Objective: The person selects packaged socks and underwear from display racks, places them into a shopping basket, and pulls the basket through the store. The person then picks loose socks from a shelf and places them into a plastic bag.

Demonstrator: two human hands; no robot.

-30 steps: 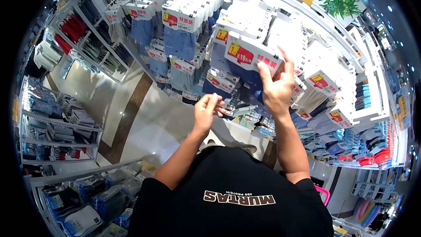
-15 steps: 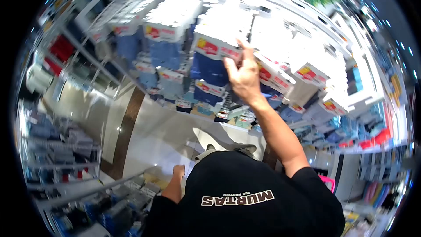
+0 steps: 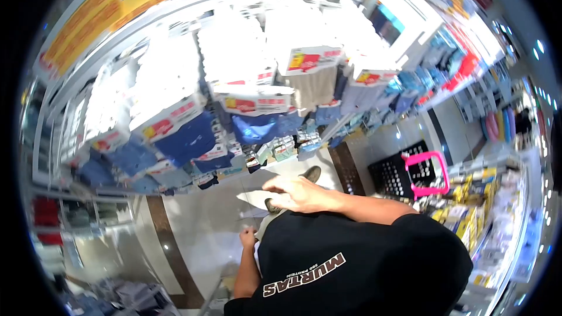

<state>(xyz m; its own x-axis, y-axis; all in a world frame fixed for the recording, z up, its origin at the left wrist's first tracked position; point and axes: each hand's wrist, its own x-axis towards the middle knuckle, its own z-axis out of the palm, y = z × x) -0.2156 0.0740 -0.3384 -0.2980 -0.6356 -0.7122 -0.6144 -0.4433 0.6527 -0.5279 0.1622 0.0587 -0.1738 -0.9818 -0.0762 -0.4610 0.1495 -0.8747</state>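
My right hand is in front of my chest, away from the rack, its fingers loosely bent and apart with nothing seen in them. Low beside my body hangs my left hand, its fingers curled; whether anything is in them is too small to tell. Beyond both hands, packs with white, red and yellow header cards hang in rows. Nearest are a blue pack, a dark blue pack and a beige pack.
A black basket with a pink handle stands on the floor at the right. Shelves of yellow packages are beyond it. A rack with red clothes is at the left. My shoe is on the tiled floor.
The view has turned to the right, bringing the black basket into sight. My right hand has let go of the header card and drawn back to my chest. My left hand has dropped to my side.
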